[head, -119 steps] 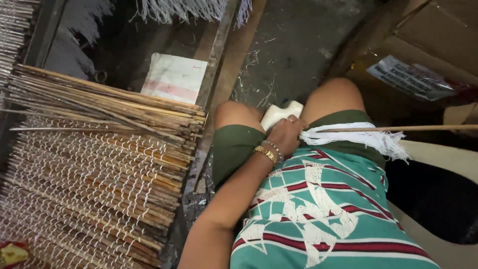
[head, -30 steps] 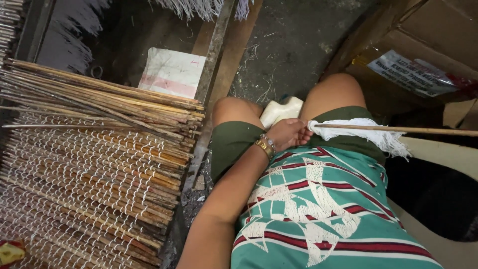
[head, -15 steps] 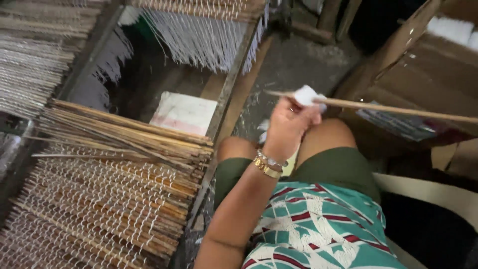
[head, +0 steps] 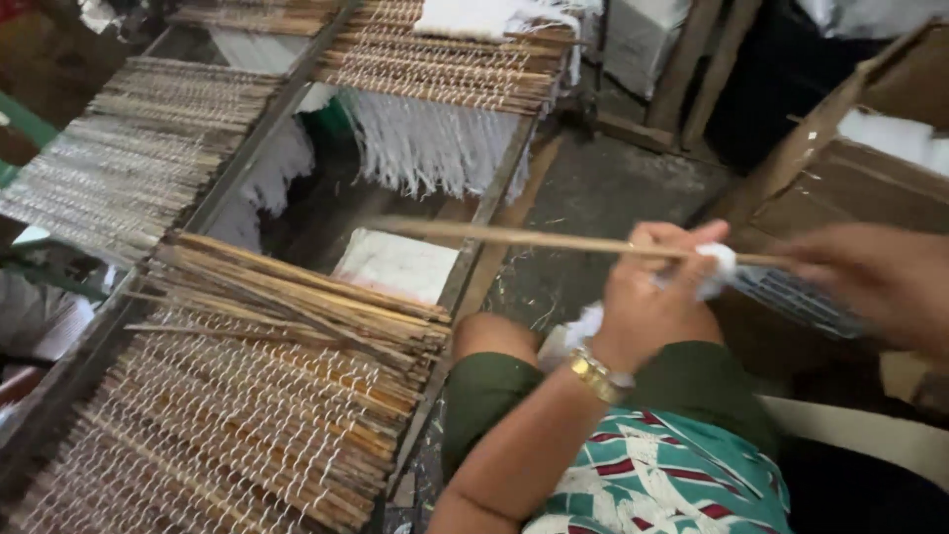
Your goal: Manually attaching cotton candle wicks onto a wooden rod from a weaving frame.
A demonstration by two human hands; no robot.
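I am seeing the left hand (head: 647, 297) closing its grip around a long thin wooden stick (head: 514, 237), fingers clamped on it where a wad of white fibre (head: 714, 269) is bunching. The stick is running nearly level, its long axis pointing from about 3 o'clock to 9 o'clock, the free end reaching out past the hand toward 9. The right hand (head: 880, 282) is blurring at 3 o'clock; I cannot tell whether its grip is closing on the stick. A stack of sticks (head: 297, 297) is lying at 8 o'clock.
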